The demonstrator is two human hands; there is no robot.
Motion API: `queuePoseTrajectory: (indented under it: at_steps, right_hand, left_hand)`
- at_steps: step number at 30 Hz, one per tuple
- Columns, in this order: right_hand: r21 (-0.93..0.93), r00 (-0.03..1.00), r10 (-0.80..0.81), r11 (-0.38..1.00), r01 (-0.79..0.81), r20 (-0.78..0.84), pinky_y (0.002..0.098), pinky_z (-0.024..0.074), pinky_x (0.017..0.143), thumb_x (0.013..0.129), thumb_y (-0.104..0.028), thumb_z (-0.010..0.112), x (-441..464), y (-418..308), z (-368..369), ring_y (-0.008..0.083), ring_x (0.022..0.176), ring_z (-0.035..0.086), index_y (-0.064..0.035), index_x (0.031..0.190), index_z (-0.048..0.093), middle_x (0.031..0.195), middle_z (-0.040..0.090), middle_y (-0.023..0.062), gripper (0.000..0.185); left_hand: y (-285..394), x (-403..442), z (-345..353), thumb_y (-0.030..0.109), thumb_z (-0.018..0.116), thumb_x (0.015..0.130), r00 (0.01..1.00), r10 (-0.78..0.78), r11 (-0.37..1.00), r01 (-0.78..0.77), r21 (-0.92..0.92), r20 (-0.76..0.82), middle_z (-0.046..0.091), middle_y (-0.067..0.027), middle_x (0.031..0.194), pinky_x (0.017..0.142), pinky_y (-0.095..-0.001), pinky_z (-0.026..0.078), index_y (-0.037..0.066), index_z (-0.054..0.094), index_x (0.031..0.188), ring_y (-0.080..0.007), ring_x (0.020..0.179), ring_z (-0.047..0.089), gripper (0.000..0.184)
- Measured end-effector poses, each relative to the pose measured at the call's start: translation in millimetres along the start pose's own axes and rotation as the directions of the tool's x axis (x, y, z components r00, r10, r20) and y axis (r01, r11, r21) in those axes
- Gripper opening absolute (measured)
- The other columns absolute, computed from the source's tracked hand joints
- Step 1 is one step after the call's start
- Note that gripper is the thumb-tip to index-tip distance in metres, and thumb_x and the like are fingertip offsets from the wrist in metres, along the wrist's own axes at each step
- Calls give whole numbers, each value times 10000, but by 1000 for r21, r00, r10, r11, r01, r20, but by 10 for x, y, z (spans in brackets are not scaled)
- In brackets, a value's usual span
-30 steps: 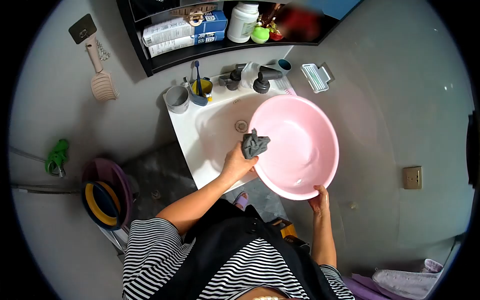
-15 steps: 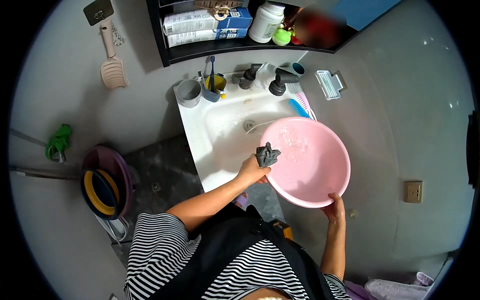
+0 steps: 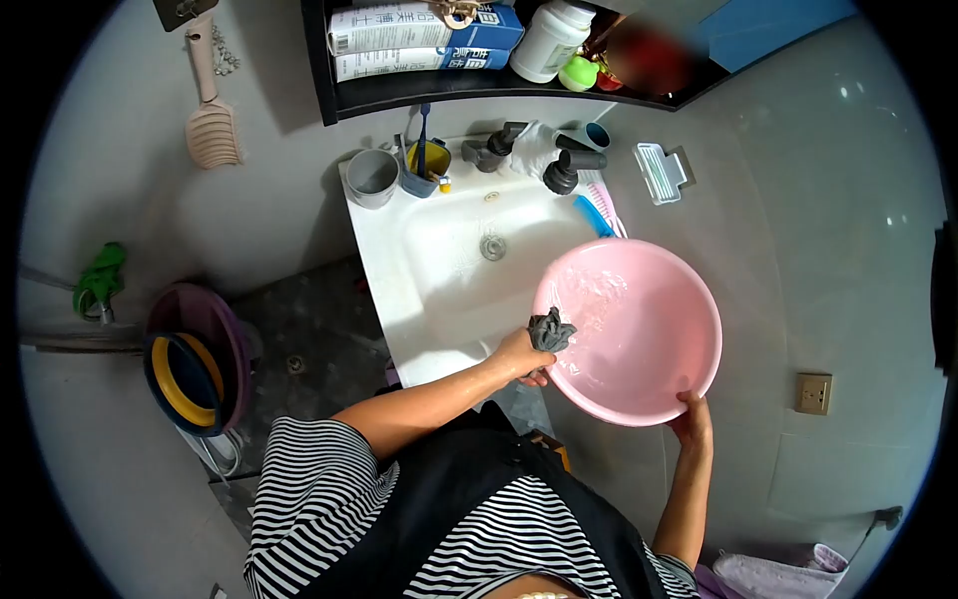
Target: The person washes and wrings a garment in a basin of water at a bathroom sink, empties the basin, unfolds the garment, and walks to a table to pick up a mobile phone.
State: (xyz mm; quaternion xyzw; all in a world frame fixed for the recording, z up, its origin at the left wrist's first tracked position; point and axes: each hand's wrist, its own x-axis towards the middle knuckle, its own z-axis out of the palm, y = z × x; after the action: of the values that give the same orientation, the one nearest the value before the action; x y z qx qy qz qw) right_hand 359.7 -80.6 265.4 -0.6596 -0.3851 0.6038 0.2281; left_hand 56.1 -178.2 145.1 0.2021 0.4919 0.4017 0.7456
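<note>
A large pink basin [image 3: 649, 344] with a little clear water inside is held over the right front of the white sink [image 3: 449, 270]. My left hand [image 3: 520, 357] grips the basin's left rim and a crumpled dark grey cloth [image 3: 551, 330], which rests against that rim. At the lower right, my right hand [image 3: 692, 419] holds the basin with the thumb over the rim and the other fingers mostly hidden beneath. The sink's drain [image 3: 493, 248] is visible to the left of the basin.
Behind the sink stand a grey cup [image 3: 373, 180], a toothbrush holder [image 3: 419, 178] and a dark faucet [image 3: 489, 152]. A blue comb [image 3: 593, 215] lies at its right edge. Above hangs a black shelf [image 3: 429, 98]. Purple and yellow-rimmed basins [image 3: 190, 379] are at the left.
Both hands and the basin have moved right and slightly down, uncovering more of the sink and the blue comb. Water now shows in the basin. The grips look the same.
</note>
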Motion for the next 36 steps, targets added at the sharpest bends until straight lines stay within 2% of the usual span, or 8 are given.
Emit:
queuePoseTrajectory:
  at_steps: [9,12,16,21,23,24,29,36]
  right_hand:
    - [-123,998,-40,991,46,50,535,515,732,688,-153,501,81,-433,378,391,1010,522,50,1300,233,1162,431,252,698]
    - [-287,997,-56,955,69,55,483,555,672,757,-205,494,112,-595,610,365,900,588,103,1271,245,1120,474,254,650]
    - [-412,994,-77,905,104,82,397,574,646,756,-225,481,88,-835,952,318,838,618,128,1253,280,1085,501,281,642]
    - [-394,986,-71,910,125,149,416,577,661,784,-218,449,159,-887,1167,338,847,620,143,1259,243,1103,487,299,630]
    - [-342,987,-7,938,63,161,513,554,700,789,-199,450,156,-855,1178,399,922,584,117,1272,222,1146,451,296,620]
    - [-345,986,-8,936,65,164,513,554,700,789,-199,450,171,-823,1159,399,922,584,117,1272,222,1146,451,296,620]
    - [-350,994,8,936,29,106,491,568,661,782,-216,456,108,-661,994,393,884,601,146,1249,242,1112,480,297,629]
    - [-262,999,-21,965,30,36,538,542,717,760,-185,466,-18,-493,708,412,934,573,131,1257,238,1121,467,297,631]
  left_hand:
    - [46,19,-195,99,594,774,998,34,997,-37,-66,-50,604,-108,793,503,-273,530,-9,517,994,-176,585,634,257]
    - [-38,20,-313,100,595,774,998,22,986,-30,-165,-53,604,-115,784,504,-275,536,-15,521,989,-179,585,633,255]
    - [32,-21,-453,106,593,772,991,40,975,-68,-213,-130,603,-113,783,476,-270,533,-16,531,984,-168,548,621,252]
    - [102,-92,-607,112,591,766,964,112,976,-153,-158,-241,591,-92,745,456,-265,520,-5,540,970,-159,528,612,241]
    - [99,-130,-621,119,596,767,967,91,981,-128,-148,-238,592,-90,748,456,-264,516,-2,540,975,-156,530,611,248]
    - [82,-135,-624,119,596,767,966,92,980,-131,-151,-241,592,-90,748,456,-264,516,-2,540,975,-156,530,611,248]
    - [77,-162,-588,129,603,771,986,64,982,-90,-165,-157,596,-93,761,462,-268,520,-2,537,986,-151,534,609,260]
    - [-3,-52,-447,111,592,775,996,69,991,-75,-107,-64,593,-90,778,454,-240,517,0,527,1008,-142,541,611,265]
